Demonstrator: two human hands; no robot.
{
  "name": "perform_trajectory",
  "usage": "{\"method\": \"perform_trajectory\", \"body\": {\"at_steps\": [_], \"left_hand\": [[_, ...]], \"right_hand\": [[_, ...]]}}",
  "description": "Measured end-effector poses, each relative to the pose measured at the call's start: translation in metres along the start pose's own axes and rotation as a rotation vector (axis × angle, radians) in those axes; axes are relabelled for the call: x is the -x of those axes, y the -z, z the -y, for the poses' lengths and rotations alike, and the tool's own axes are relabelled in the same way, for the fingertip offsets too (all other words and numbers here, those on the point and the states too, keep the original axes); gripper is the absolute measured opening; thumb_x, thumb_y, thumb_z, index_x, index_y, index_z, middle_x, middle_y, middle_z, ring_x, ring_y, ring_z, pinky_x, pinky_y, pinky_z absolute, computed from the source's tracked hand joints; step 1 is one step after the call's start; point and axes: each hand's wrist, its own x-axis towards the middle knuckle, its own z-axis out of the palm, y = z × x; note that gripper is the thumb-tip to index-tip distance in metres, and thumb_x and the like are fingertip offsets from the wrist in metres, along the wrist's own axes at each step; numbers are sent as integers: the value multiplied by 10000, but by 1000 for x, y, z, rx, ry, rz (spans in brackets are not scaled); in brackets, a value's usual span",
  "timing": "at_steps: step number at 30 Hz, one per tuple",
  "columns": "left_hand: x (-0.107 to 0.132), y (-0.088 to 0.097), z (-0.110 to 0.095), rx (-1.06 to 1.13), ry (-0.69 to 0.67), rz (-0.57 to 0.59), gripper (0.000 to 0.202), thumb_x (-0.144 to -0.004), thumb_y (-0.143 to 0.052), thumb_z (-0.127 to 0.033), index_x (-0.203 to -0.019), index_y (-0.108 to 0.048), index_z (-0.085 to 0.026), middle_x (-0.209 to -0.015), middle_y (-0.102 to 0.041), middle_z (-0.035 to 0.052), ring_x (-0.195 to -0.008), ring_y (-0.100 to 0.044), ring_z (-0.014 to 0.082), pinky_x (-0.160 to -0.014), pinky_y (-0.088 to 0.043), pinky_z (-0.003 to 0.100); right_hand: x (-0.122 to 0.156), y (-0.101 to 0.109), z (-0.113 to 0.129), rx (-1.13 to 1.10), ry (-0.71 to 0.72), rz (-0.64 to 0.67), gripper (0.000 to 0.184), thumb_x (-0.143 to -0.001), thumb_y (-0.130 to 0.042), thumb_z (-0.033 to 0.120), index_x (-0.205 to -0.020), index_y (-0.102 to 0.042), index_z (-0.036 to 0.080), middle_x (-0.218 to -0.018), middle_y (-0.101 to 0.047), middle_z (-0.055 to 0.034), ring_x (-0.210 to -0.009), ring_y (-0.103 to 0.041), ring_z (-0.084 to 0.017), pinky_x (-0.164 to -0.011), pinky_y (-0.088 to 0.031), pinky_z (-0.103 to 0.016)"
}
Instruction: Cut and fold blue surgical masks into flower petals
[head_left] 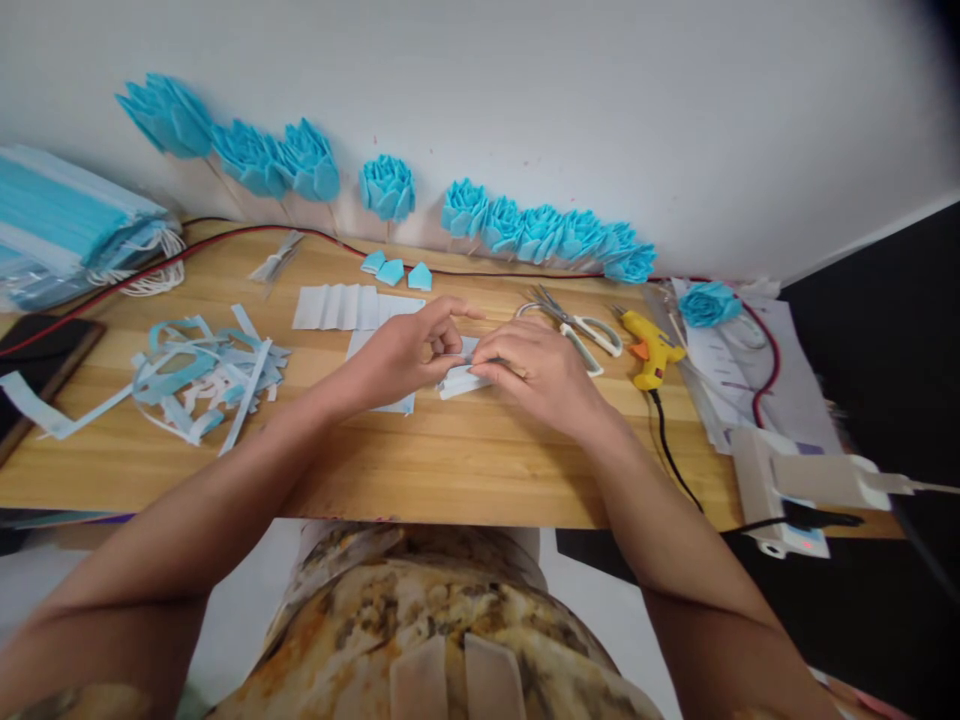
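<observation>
Strip [457, 382] of pale, pleated mask fabric lies mid-table, folded into a thick wad and gripped at both ends. The left hand [401, 352] pinches one end, fingers clenched on it; the right hand [538, 368] has its fingers curled over the other end, pressing it to the wooden table [450, 470]. At far left a clear wrapper [37, 285] holds a stack of blue masks [60, 215]. Nearer lies a tangle of thin scraps [202, 375], and a flat pleated sheet [341, 306] lies just behind the hands. Metal scissors [577, 325] and a yellow glue gun [651, 345] lie to the right. Ruffled blue flowers [525, 230] line the wall.
</observation>
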Motion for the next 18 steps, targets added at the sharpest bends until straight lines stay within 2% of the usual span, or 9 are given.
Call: {"method": "perform_trajectory", "body": {"at_steps": [3, 7, 12, 18], "left_hand": [[-1, 1, 3, 166, -32, -56, 456, -822, -649, -239, -1262, -537, -207, -817, -632, -4, -750, -616, 128, -722, -498, 254], [-3, 1, 4, 381, 51, -70, 446, -795, -671, -236, -1229, -569, -226, -840, -616, 5, -727, -605, 122, -651, -487, 249], [-3, -2, 3, 474, 111, -99, 414, -762, -705, -209, -1164, -609, -200, -814, -596, -1, -670, -576, 102, -591, -455, 235], [-4, -7, 10, 546, 55, -97, 387, -773, -735, -203, -1145, -631, -180, -831, -641, 4, -688, -612, 102, -606, -469, 222]], "right_hand": [[0, 0, 0, -45, -52, -42, 134, -948, -624, 276, -839, -688, 232, -850, -740, -15, -815, -664, -187, -802, -467, -346], [1, -1, -2, -100, -129, -72, 108, -926, -655, 279, -835, -693, 236, -828, -733, -1, -777, -658, -173, -757, -471, -320], [0, -3, -3, -132, -168, -111, 97, -911, -667, 254, -824, -691, 219, -815, -726, 1, -761, -655, -159, -740, -469, -299], [-1, -6, -3, -143, -201, -167, 75, -887, -687, 238, -818, -702, 211, -796, -732, 9, -736, -646, -150, -718, -470, -282]]}}
